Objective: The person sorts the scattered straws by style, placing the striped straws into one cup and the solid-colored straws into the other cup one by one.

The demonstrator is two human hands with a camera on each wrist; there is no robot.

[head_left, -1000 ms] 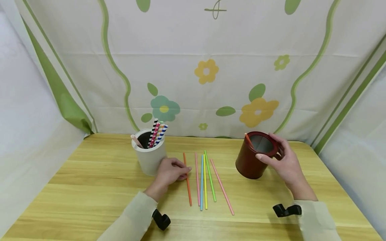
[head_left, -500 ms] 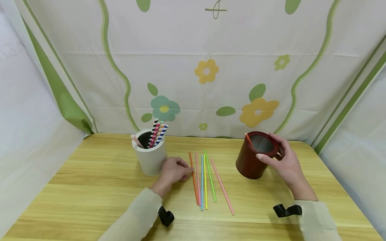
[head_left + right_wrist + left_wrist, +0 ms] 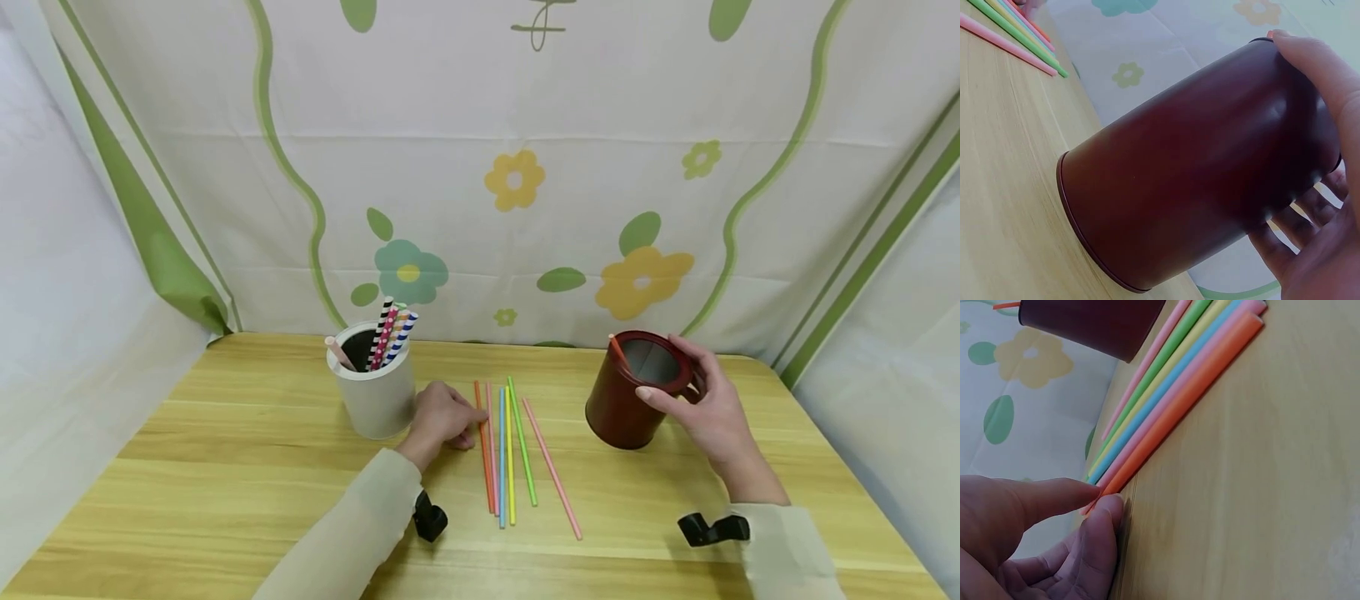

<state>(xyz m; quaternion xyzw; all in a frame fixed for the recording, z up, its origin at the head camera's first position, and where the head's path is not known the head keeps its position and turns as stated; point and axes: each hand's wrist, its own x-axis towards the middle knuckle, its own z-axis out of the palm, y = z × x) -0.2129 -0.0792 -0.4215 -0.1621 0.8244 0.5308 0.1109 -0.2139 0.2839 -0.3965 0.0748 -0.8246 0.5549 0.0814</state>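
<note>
My left hand reaches over the table, thumb and fingertip pinching an orange straw near its far end. Its fingertip also meets the neighbouring pink straw. In the left wrist view the orange straw runs out from between the fingertips. Beside it lie a blue straw, a yellow straw, a green straw and, farther right, a second pink straw. My right hand grips the dark red mug at rim and handle; an orange straw leans inside it.
A white cup stands just behind my left hand, holding several patterned paper straws and a pale pink one leaning left. The wooden table ends at a flower-printed curtain at the back.
My left hand has moved right, and the orange straw has shifted right until close beside the pink one. My right hand and the mug have stayed in place.
</note>
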